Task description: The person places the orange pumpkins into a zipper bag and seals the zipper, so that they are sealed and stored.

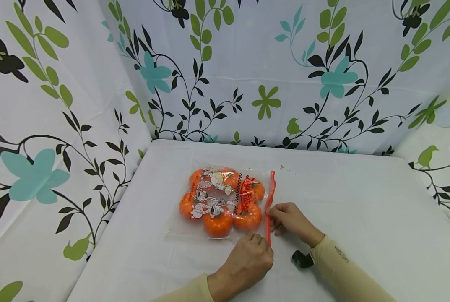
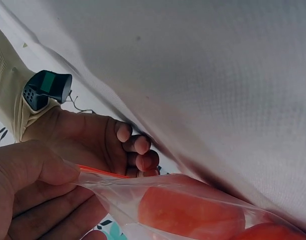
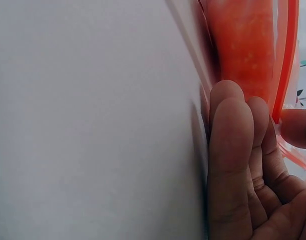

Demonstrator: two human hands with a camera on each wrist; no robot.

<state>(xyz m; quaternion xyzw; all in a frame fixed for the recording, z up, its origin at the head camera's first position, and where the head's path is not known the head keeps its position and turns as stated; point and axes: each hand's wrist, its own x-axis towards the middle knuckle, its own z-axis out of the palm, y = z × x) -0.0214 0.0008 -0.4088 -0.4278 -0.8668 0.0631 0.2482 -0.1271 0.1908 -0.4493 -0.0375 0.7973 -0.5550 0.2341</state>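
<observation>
A clear printed zip bag (image 1: 225, 195) lies on the white table with several round orange fruits (image 1: 218, 225) inside, some with green stem ends. A red zipper strip (image 1: 271, 188) runs along its right edge. My left hand (image 1: 245, 258) pinches the near end of that edge; in the left wrist view the thumb (image 2: 57, 172) presses on the bag's corner. Farther along the strip, my right hand (image 1: 290, 222) pinches it between thumb and fingers. The right wrist view has the fingers (image 3: 230, 135) beside the bag, with the thumb across the strip.
A white cloth covers the table (image 1: 360, 201). Behind it and at the sides hang white curtains (image 1: 217, 96) with a leaf and flower print. A small dark camera (image 1: 302, 259) sits at the right wrist, by the sleeve (image 1: 345, 268).
</observation>
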